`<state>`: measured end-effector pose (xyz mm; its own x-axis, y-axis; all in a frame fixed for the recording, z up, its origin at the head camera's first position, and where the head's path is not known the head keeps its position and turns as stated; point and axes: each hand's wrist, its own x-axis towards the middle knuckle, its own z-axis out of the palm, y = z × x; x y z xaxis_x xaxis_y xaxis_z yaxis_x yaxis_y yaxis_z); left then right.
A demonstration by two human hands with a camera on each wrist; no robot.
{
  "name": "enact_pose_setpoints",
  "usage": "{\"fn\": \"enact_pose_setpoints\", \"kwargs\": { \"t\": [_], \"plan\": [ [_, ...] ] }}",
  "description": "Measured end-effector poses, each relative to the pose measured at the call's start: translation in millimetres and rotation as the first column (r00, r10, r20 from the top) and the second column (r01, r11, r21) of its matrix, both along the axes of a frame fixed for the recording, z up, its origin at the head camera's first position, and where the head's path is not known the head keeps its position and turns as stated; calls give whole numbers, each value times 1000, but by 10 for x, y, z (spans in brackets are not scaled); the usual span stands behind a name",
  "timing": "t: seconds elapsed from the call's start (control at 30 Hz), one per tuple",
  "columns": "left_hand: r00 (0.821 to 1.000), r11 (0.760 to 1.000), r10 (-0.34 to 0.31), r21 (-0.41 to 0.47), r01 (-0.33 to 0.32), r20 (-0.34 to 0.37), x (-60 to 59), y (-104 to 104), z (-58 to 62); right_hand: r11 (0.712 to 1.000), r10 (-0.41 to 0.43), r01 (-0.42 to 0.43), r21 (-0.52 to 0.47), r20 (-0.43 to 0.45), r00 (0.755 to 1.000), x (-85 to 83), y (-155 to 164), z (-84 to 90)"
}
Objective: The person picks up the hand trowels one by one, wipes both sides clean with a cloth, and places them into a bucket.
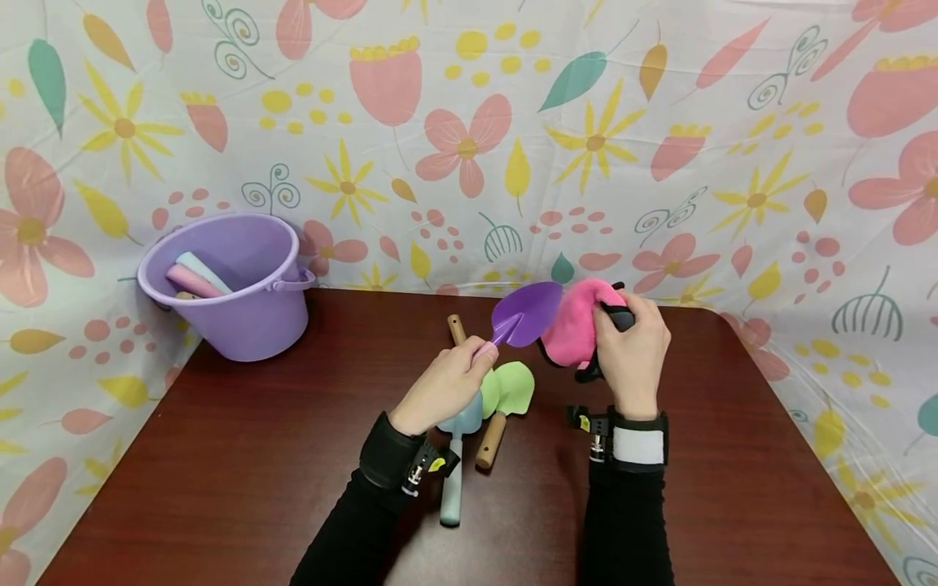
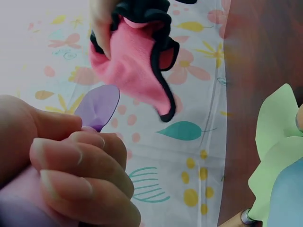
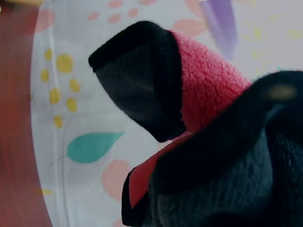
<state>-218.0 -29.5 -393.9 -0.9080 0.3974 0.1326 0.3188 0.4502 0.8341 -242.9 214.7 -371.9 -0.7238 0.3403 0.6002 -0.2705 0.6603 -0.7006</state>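
My left hand (image 1: 447, 382) grips a small purple hand trowel (image 1: 528, 313) by its handle, blade pointing up and to the right. In the left wrist view the fingers curl round the trowel's pale purple handle (image 2: 28, 194). A pink cloth with black edging and a dark grey reverse (image 1: 575, 325) hangs bunched from my right hand (image 1: 633, 350), which pinches it just right of the blade. Close up in the right wrist view, the folded cloth (image 3: 208, 85) covers much of the frame and hides the fingers. Whether cloth and blade touch, I cannot tell.
Below my left hand lie a light green trowel (image 1: 515, 387) with a wooden handle, another green blade (image 1: 489, 396) and a blue trowel (image 1: 452, 484), overlapping on the brown table (image 1: 293, 488). A purple bucket (image 1: 256, 325) holding several handles stands at the back left. Flowered cloth (image 1: 469, 228) hangs behind.
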Motion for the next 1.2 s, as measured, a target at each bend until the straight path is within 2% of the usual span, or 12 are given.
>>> {"fn": "enact_pose_setpoints", "kwargs": {
  "t": [0.3,0.57,0.83,1.0,1.1,1.2],
  "plan": [
    [998,999,48,7,-48,-32,-41,-46,-21,994,107,-107,12,-54,993,124,-214,153],
    [998,997,66,38,-65,-25,-52,-74,-13,965,254,-248,81,-80,964,161,-508,181],
    [996,995,87,45,-86,-29,-54,-84,-11,931,334,-333,147,18,942,174,-745,136],
    [992,993,120,16,-119,-44,-48,-82,-12,898,382,-397,189,112,917,196,-805,128],
    [991,992,125,1,-125,-39,-46,-73,-12,880,395,-425,212,171,903,198,-827,116],
    [991,992,128,-17,-129,-39,-43,-61,-14,876,386,-426,226,203,900,192,-845,106]
  ]
}}
